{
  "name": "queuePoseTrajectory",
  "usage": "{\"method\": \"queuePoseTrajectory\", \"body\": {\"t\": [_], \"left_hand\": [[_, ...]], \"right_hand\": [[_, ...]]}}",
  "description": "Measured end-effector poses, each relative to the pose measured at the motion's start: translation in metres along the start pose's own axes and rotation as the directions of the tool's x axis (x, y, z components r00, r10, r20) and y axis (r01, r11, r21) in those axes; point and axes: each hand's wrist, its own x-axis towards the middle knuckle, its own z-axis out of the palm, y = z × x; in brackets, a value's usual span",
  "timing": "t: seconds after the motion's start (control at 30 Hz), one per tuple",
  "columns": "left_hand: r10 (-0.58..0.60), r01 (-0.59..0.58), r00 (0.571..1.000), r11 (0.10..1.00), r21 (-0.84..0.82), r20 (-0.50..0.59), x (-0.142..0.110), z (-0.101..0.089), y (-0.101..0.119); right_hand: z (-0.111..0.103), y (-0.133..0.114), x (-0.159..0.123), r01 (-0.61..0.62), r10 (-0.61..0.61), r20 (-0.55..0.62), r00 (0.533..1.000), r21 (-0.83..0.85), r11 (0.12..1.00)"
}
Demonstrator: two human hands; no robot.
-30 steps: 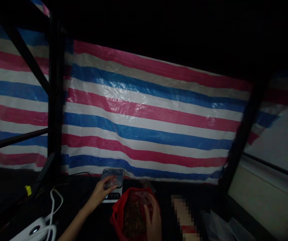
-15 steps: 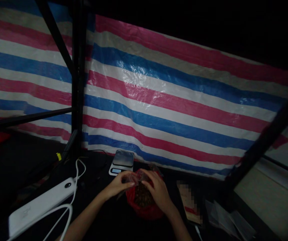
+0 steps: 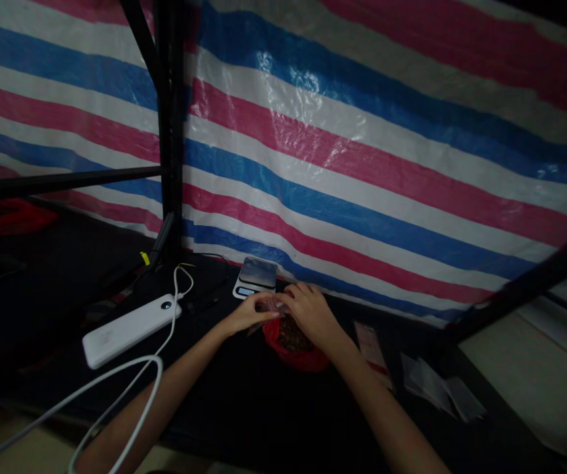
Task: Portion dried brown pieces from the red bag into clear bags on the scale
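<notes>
Between my two hands is a small clear plastic bag (image 3: 267, 305), pinched at its top over the back of a red plastic bag (image 3: 303, 359). The red bag lies open and holds many small brown pieces (image 3: 293, 334), too dim to name. My left hand (image 3: 250, 313) grips the clear bag's left side, thumb pointing right. My right hand (image 3: 310, 313) is bent over its right side, with the fingertips partly hidden. Just behind the hands stands a kitchen scale (image 3: 258, 273) with a lit display and a bare dark plate.
A white power bank (image 3: 130, 330) with a looping white cable (image 3: 158, 368) lies at left. Right of the red bag is a phone (image 3: 373, 352), then several flat clear bags (image 3: 436, 388). Another red bag (image 3: 12, 217) sits far left. A black post (image 3: 169, 131) and striped sheet (image 3: 337, 171) stand behind.
The view has tipped downward, so everything sits higher in it. Both hands stay at the clear bag, and my right hand has turned further over it, with the fingers closer to the left hand.
</notes>
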Motion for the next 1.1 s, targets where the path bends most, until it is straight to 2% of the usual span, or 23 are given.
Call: {"method": "queuePoseTrajectory", "body": {"t": [0.1, 0.2, 0.27, 0.33, 0.43, 0.53, 0.6, 0.67, 0.8, 0.93, 0.97, 1.0, 1.1], "left_hand": [[-0.003, 0.004, 0.999, 1.0, -0.01, 0.039, -0.002, 0.003, 0.0], [0.009, -0.01, 0.997, 1.0, 0.017, 0.072, -0.001, -0.001, 0.002], [0.026, -0.033, 0.998, 0.991, 0.129, 0.053, 0.007, -0.011, 0.005], [0.072, -0.073, 0.997, 0.949, 0.306, 0.017, 0.022, -0.028, 0.008], [0.144, -0.129, 0.989, 0.798, 0.589, 0.022, 0.056, -0.055, 0.012], [0.064, -0.093, 0.996, 0.54, 0.837, 0.069, 0.087, -0.072, 0.005], [-0.003, -0.065, 0.997, 0.462, 0.885, 0.075, 0.098, -0.077, -0.004], [-0.042, -0.046, 0.997, 0.443, 0.895, 0.072, 0.1, -0.077, -0.014], [-0.012, -0.036, 0.999, 0.412, 0.911, 0.045, 0.089, -0.068, -0.017], [0.177, -0.05, 0.984, 0.364, 0.93, -0.016, 0.056, -0.047, 0.004], [0.189, -0.046, 0.982, 0.358, 0.933, -0.025, 0.044, -0.041, 0.01], [0.157, -0.034, 0.987, 0.362, 0.932, -0.025, 0.03, -0.033, 0.015], [-0.108, 0.096, 0.992, 0.392, 0.915, -0.057, -0.011, -0.011, 0.021]], "right_hand": [[-0.007, 0.003, 0.001, 0.016, -0.015, 0.025, 1.0, -0.027, 1.0], [-0.008, 0.018, -0.006, -0.06, 0.06, 0.002, 0.998, 0.063, 0.996], [-0.003, 0.03, -0.016, -0.112, 0.111, 0.017, 0.994, 0.16, 0.981], [0.007, 0.04, -0.029, -0.16, 0.145, 0.084, 0.986, 0.229, 0.96], [0.028, 0.043, -0.049, -0.21, 0.152, 0.232, 0.961, 0.25, 0.945], [0.045, 0.039, -0.063, -0.23, 0.166, 0.321, 0.932, 0.17, 0.958], [0.051, 0.036, -0.066, -0.229, 0.191, 0.319, 0.928, 0.086, 0.97], [0.054, 0.035, -0.066, -0.222, 0.205, 0.304, 0.93, 0.019, 0.975], [0.056, 0.035, -0.063, -0.184, 0.187, 0.312, 0.931, -0.041, 0.982], [0.057, 0.035, -0.061, -0.104, 0.11, 0.285, 0.952, -0.036, 0.994], [0.058, 0.035, -0.061, -0.09, 0.096, 0.272, 0.957, -0.035, 0.995], [0.059, 0.035, -0.061, -0.08, 0.086, 0.258, 0.962, -0.034, 0.996], [0.063, 0.034, -0.06, -0.048, 0.055, 0.235, 0.97, -0.037, 0.998]]}}
